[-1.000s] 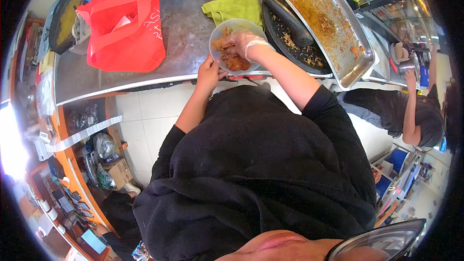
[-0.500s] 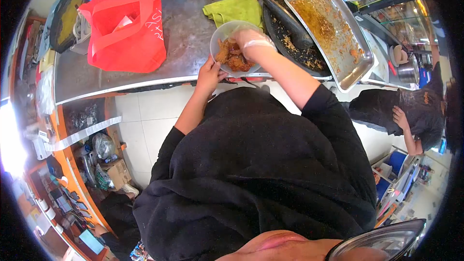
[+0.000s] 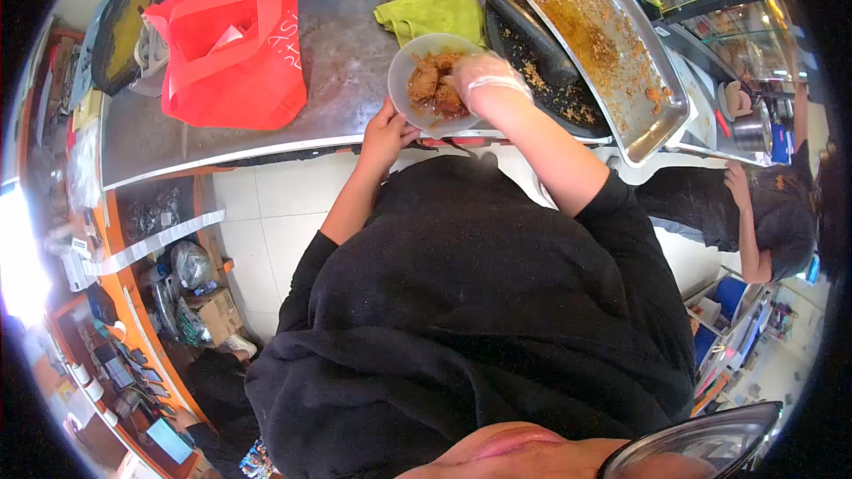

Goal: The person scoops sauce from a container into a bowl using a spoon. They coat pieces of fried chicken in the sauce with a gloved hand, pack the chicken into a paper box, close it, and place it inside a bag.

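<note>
In the head view, the only one I have, I see that my gloved right hand (image 3: 486, 80) has drawn across to the right side of the translucent bowl (image 3: 401, 71), baring more of the browned, crumb-coated food pieces (image 3: 432, 87) inside; I judge the handling of them is still under way. My bare left hand (image 3: 383, 137) stays clamped on the bowl's lower-left rim, steadying it near the front edge of the bench (image 3: 346, 53), beside the green cloth (image 3: 422, 16).

I cannot tell whether the right hand's grip is apart or together: its fingertips are hidden at the food, and the clear glove blurs their outline. The left fingers under the bowl are hidden too. The metal tray (image 3: 635, 130) covers part of the stone mortar (image 3: 501, 40), and at the far right a co-worker's hand (image 3: 736, 184) is small and warped by the lens.
</note>
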Action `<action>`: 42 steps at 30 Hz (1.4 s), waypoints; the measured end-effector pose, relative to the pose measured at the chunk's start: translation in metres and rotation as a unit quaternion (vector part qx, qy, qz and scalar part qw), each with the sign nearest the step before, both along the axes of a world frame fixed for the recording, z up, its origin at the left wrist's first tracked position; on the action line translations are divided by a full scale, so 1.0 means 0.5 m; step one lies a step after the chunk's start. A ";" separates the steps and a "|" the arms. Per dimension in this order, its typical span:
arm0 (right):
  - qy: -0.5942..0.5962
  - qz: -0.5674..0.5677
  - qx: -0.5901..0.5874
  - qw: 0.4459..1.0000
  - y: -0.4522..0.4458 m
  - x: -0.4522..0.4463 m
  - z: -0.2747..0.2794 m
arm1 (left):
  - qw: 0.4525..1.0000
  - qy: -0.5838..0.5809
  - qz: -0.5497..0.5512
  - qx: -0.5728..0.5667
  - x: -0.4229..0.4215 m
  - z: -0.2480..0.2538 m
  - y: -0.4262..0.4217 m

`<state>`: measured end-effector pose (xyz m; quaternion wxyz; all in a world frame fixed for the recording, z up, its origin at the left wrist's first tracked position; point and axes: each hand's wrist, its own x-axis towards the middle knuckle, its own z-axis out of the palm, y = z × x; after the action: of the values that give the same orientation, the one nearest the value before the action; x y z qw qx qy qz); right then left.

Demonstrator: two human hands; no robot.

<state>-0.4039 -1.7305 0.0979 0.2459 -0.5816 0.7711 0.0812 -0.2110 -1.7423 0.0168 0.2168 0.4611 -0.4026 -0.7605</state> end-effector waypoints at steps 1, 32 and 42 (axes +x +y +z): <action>-0.004 -0.043 0.046 0.998 0.005 0.001 0.006 | 1.000 -0.002 -0.001 -0.002 0.001 -0.002 -0.001; 0.124 0.177 -0.253 0.943 0.023 0.031 -0.026 | 1.000 0.001 -0.004 0.009 -0.008 -0.018 0.003; 0.132 0.334 -0.030 0.933 0.010 0.048 -0.020 | 1.000 -0.011 0.008 0.001 -0.014 -0.004 0.009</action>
<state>-0.3801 -1.7256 0.0880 0.0827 -0.7967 0.5599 0.2118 -0.2182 -1.7377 0.0148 0.2178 0.4732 -0.4009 -0.7536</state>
